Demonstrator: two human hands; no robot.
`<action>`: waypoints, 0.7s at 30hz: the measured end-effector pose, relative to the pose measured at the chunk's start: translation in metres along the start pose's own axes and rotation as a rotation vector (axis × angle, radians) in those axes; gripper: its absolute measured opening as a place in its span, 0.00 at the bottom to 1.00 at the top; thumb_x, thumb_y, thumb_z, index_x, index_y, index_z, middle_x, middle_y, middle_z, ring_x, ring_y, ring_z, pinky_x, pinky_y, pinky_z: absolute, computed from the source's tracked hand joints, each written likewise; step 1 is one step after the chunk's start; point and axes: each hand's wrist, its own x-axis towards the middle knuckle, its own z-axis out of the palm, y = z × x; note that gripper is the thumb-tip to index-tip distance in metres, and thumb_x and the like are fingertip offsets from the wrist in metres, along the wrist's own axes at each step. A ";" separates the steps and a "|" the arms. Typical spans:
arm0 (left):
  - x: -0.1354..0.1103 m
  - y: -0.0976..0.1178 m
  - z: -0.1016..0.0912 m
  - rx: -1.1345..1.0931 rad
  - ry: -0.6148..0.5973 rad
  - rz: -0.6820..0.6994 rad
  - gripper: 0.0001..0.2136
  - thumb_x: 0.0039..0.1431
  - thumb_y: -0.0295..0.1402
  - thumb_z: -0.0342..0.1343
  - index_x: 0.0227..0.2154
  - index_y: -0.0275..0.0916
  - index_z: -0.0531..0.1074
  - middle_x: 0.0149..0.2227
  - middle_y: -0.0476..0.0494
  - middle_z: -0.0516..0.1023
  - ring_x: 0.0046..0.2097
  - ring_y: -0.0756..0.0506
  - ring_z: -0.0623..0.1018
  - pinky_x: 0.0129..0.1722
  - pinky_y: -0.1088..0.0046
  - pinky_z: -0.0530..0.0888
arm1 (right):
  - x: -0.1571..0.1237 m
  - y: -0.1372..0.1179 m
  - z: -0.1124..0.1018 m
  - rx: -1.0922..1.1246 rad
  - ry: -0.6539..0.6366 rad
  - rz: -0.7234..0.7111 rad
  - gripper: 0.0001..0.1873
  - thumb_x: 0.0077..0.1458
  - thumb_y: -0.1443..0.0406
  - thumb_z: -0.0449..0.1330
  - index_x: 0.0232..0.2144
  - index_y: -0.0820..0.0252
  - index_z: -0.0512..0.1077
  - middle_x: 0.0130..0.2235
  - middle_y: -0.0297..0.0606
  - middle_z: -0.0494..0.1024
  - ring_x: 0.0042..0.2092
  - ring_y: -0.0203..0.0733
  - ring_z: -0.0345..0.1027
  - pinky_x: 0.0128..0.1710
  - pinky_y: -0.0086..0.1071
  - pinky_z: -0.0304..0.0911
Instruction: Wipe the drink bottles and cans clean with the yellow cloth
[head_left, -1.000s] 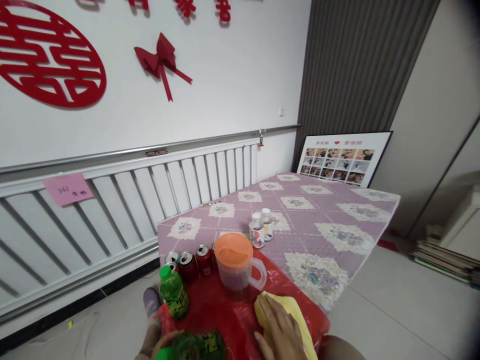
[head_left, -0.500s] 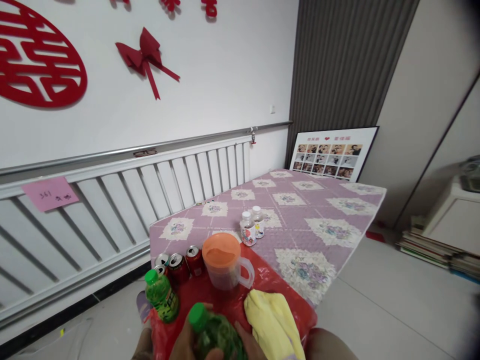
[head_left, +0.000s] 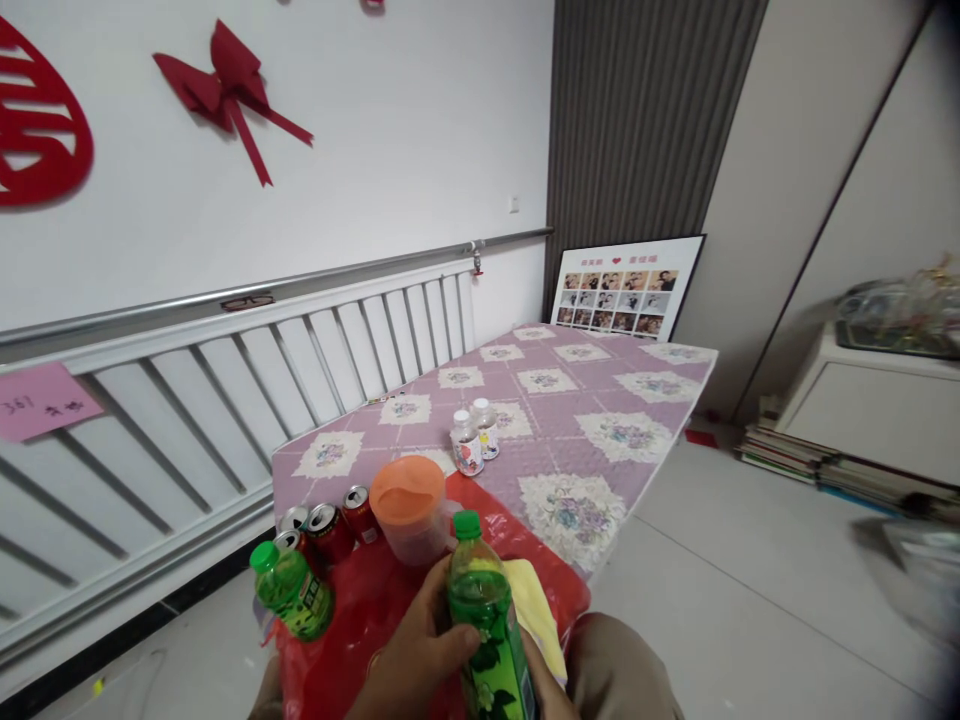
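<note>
A green plastic drink bottle (head_left: 491, 630) with a green cap stands nearly upright in front of me, tilted a little. My left hand (head_left: 420, 645) is closed round its left side, thumb across the front. Against the bottle's lower right side rests my right hand (head_left: 546, 685), its fingers mostly hidden behind the bottle. Just behind it lies a yellow cloth (head_left: 536, 605), partly covered. A clear pitcher (head_left: 416, 540) with an orange lid is beyond my left hand. Another green bottle (head_left: 300, 600) stands to the left, near several opened red cans (head_left: 330, 535).
Red plastic sheeting (head_left: 352, 620) covers the near end of the table, over a purple floral tablecloth (head_left: 525, 450). Two small white-capped bottles (head_left: 469, 450) stand farther back. A white radiator (head_left: 225, 400) runs along the left. My knee (head_left: 622, 660) is at the right front.
The bottle in my hands has come up and right, turning more upright so that its label shows. It now covers part of the yellow cloth. The view has swung right.
</note>
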 end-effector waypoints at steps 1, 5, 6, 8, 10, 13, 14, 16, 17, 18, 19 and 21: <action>0.003 -0.002 0.003 -0.011 0.022 -0.008 0.38 0.42 0.48 0.76 0.57 0.42 0.73 0.52 0.36 0.81 0.56 0.31 0.78 0.54 0.58 0.72 | -0.001 -0.001 0.000 0.070 -0.015 0.015 0.62 0.37 0.35 0.70 0.68 0.57 0.60 0.62 0.52 0.73 0.67 0.64 0.59 0.66 0.49 0.54; 0.014 -0.009 0.013 -0.039 0.088 -0.004 0.36 0.39 0.47 0.77 0.53 0.39 0.75 0.44 0.38 0.84 0.47 0.35 0.81 0.45 0.63 0.74 | -0.005 -0.003 -0.003 0.206 0.008 0.010 0.62 0.38 0.33 0.68 0.68 0.54 0.59 0.62 0.51 0.72 0.66 0.64 0.61 0.65 0.48 0.56; 0.017 -0.010 0.014 -0.042 0.104 0.000 0.36 0.39 0.47 0.77 0.52 0.39 0.74 0.43 0.39 0.84 0.45 0.36 0.82 0.44 0.64 0.74 | -0.006 -0.003 -0.005 0.209 0.024 -0.004 0.61 0.39 0.33 0.68 0.68 0.53 0.59 0.63 0.50 0.72 0.66 0.63 0.61 0.65 0.47 0.57; 0.021 -0.010 0.018 -0.034 0.145 0.001 0.36 0.39 0.46 0.77 0.52 0.39 0.73 0.41 0.40 0.83 0.42 0.38 0.82 0.41 0.66 0.74 | -0.009 -0.002 -0.010 0.183 0.065 -0.038 0.58 0.41 0.35 0.68 0.68 0.53 0.59 0.64 0.50 0.70 0.66 0.62 0.61 0.64 0.46 0.59; 0.024 -0.009 0.023 0.008 0.209 -0.002 0.37 0.40 0.45 0.76 0.53 0.40 0.71 0.41 0.42 0.83 0.41 0.40 0.81 0.40 0.67 0.74 | -0.010 -0.001 -0.014 0.110 0.112 -0.062 0.57 0.43 0.39 0.69 0.69 0.54 0.58 0.65 0.50 0.69 0.67 0.62 0.60 0.64 0.45 0.59; 0.026 -0.008 0.032 0.116 0.317 -0.002 0.38 0.40 0.43 0.76 0.54 0.39 0.69 0.43 0.42 0.82 0.43 0.42 0.79 0.42 0.68 0.74 | -0.009 0.003 -0.015 -0.060 0.189 -0.053 0.57 0.43 0.48 0.73 0.70 0.56 0.56 0.67 0.50 0.66 0.67 0.62 0.59 0.66 0.47 0.57; 0.027 -0.009 0.035 0.148 0.343 -0.003 0.38 0.40 0.42 0.76 0.54 0.39 0.68 0.43 0.42 0.81 0.43 0.42 0.79 0.43 0.68 0.74 | -0.008 0.004 -0.014 -0.107 0.220 -0.045 0.56 0.42 0.51 0.73 0.70 0.56 0.56 0.67 0.50 0.65 0.68 0.62 0.57 0.66 0.48 0.56; 0.029 -0.010 0.038 0.185 0.366 -0.004 0.38 0.40 0.42 0.76 0.54 0.39 0.67 0.42 0.42 0.81 0.42 0.43 0.79 0.43 0.68 0.74 | -0.006 0.006 -0.013 -0.158 0.269 -0.031 0.54 0.43 0.55 0.72 0.69 0.56 0.57 0.68 0.49 0.64 0.69 0.61 0.56 0.68 0.49 0.53; 0.030 -0.011 0.038 0.190 0.361 -0.005 0.37 0.41 0.42 0.76 0.54 0.38 0.67 0.42 0.42 0.81 0.42 0.43 0.79 0.44 0.68 0.74 | -0.006 0.006 -0.014 -0.160 0.278 -0.023 0.53 0.43 0.56 0.71 0.69 0.56 0.58 0.68 0.49 0.65 0.69 0.61 0.56 0.68 0.48 0.53; 0.031 -0.012 0.038 0.184 0.345 -0.005 0.37 0.42 0.43 0.75 0.53 0.38 0.67 0.42 0.42 0.81 0.42 0.42 0.79 0.44 0.68 0.74 | -0.006 0.006 -0.015 -0.151 0.273 -0.014 0.52 0.44 0.57 0.70 0.69 0.56 0.58 0.67 0.48 0.66 0.68 0.60 0.57 0.68 0.48 0.54; 0.032 -0.014 0.037 0.164 0.320 -0.010 0.35 0.43 0.44 0.74 0.53 0.38 0.68 0.42 0.42 0.81 0.43 0.42 0.79 0.44 0.67 0.74 | -0.006 0.006 -0.017 -0.131 0.254 -0.004 0.52 0.44 0.58 0.70 0.69 0.56 0.58 0.66 0.48 0.67 0.68 0.59 0.59 0.67 0.47 0.55; 0.034 -0.017 0.034 0.092 0.264 -0.039 0.33 0.46 0.44 0.73 0.54 0.39 0.69 0.42 0.42 0.82 0.42 0.42 0.79 0.43 0.67 0.74 | -0.008 0.005 -0.022 -0.072 0.197 0.021 0.52 0.44 0.58 0.69 0.70 0.56 0.57 0.64 0.49 0.70 0.65 0.58 0.63 0.65 0.46 0.58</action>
